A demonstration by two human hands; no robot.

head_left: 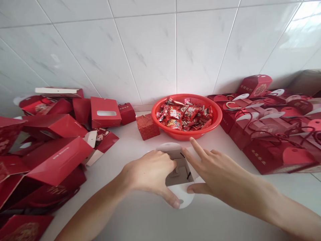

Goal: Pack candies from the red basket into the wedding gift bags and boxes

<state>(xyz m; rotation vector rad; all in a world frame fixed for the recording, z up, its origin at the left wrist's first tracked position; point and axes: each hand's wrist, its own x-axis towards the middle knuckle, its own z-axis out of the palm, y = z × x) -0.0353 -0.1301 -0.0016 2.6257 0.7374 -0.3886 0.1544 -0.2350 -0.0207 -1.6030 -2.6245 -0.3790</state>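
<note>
White card lines the open box (178,180) between my hands; likely light, stiff, easily creased, best held by its walls. My left hand (150,172) spreads, fingers inside, thumb on the near flap (187,197); my right hand (214,170) splays over the right side. Far, sweets (184,115) in a basket (178,133); left and right, red boxes (60,157).
</note>
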